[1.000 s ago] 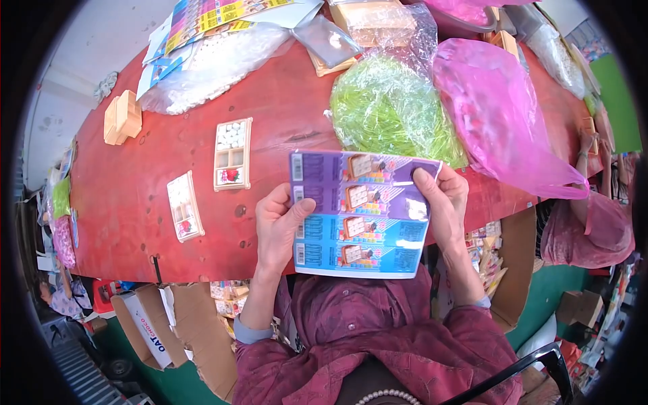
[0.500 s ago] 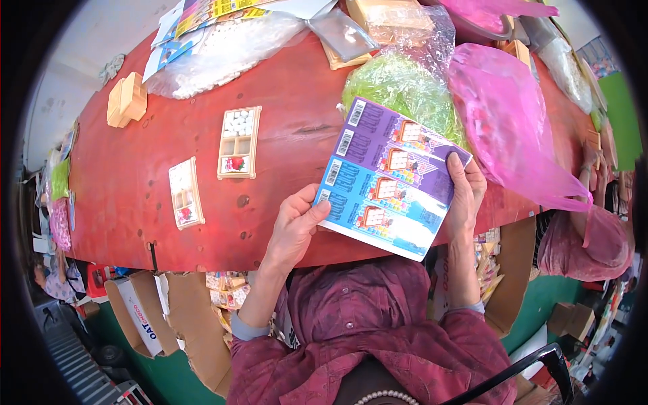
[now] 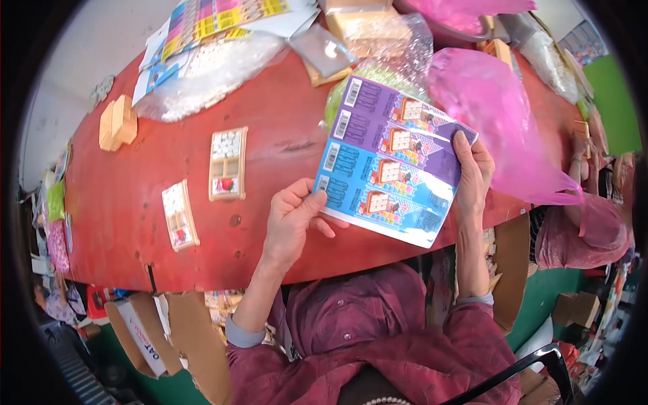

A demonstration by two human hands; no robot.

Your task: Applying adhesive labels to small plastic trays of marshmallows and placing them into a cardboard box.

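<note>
Between my two hands I hold a glossy printed sheet [image 3: 388, 162], tilted above the table's near edge. It carries purple strips at the top and blue strips below, each with a barcode and a picture. My left hand [image 3: 295, 219] pinches the sheet's lower left edge between thumb and fingers, some fingers hidden behind it. At the right edge my right hand [image 3: 472, 172] grips it, thumb on the front. To the left on the table lie two small wooden trays: a farther tray [image 3: 228, 164] and a nearer tray [image 3: 181, 216], both with white pieces and a red piece in compartments.
Stacked wooden boxes [image 3: 119, 123] stand at the far left. Along the back lie a clear bag of white pieces [image 3: 202, 74], printed sheets [image 3: 223, 17] and a pink plastic bag [image 3: 472, 94]. Cardboard boxes [image 3: 202, 344] stand below the table's near edge. Another person [image 3: 580, 229] is at the right.
Both hands have raised the sheet slightly, away from me. Fingers of my left hand now show below its lower edge. The view has shifted a little, so the trays appear lower.
</note>
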